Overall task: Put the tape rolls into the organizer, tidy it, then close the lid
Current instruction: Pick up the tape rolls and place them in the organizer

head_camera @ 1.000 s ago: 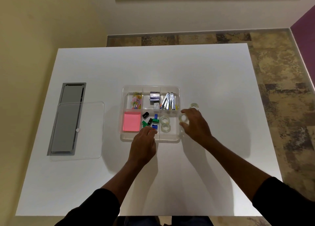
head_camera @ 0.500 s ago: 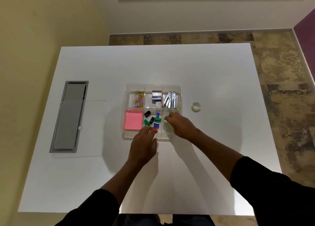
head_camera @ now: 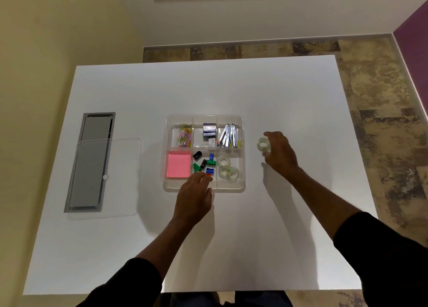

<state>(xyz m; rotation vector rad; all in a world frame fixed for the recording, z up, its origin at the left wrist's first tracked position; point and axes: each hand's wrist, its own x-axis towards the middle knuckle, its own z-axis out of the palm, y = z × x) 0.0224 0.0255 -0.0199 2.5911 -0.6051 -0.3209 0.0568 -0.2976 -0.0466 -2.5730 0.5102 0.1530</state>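
Spreading across the frame, the white table [head_camera: 231,91] carries the clear organizer [head_camera: 243,153] at centre, lid [head_camera: 120,179] lying at left. The left hand [head_camera: 193,196] rests loosely open on its near rim; the right hand [head_camera: 280,155], right of centre, pinches a tape roll [head_camera: 263,143]. Three rolls [head_camera: 228,169] sit in the lower-right compartment.

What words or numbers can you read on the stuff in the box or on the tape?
None can be read.
Staple boxes: any print is too small and blurred to read.
Tape roll by the right hand: clear, no label visible.
Pink notes: blank.
Lid: clear, no writing visible.
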